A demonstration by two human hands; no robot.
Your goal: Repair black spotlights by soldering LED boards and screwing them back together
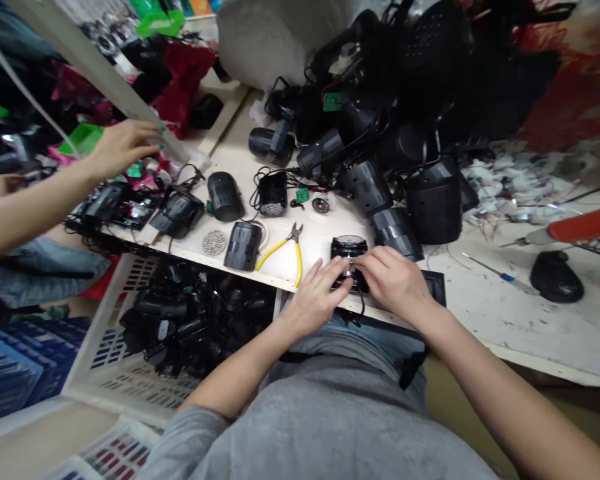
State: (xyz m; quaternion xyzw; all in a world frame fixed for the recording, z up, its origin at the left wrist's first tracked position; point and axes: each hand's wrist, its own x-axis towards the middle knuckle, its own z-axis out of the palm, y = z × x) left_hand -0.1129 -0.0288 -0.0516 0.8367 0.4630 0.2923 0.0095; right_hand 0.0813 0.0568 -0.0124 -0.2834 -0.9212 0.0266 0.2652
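Note:
At the table's front edge lies an opened black plastic housing (349, 245) with a round clear lens at its far end and shiny parts inside. My left hand (316, 297) grips it from the left, fingertips and thumb on its near part. My right hand (393, 275) is closed in a pinch over the housing's inside, and whatever sits between its fingertips is too small to make out. Yellow-handled cutting pliers (296, 245) lie open to the left of my hands. Just right of my right hand is a flat black piece (434, 288), partly hidden.
Black lamp housings (243, 245) and a pile of black units (433, 200) cover the table's back. A red-handled tool (580, 225), a blue-handled screwdriver (505, 276) and a black object (557, 277) lie right. Below left stands a white crate (87, 353). Another person's arm (55, 190) reaches in left.

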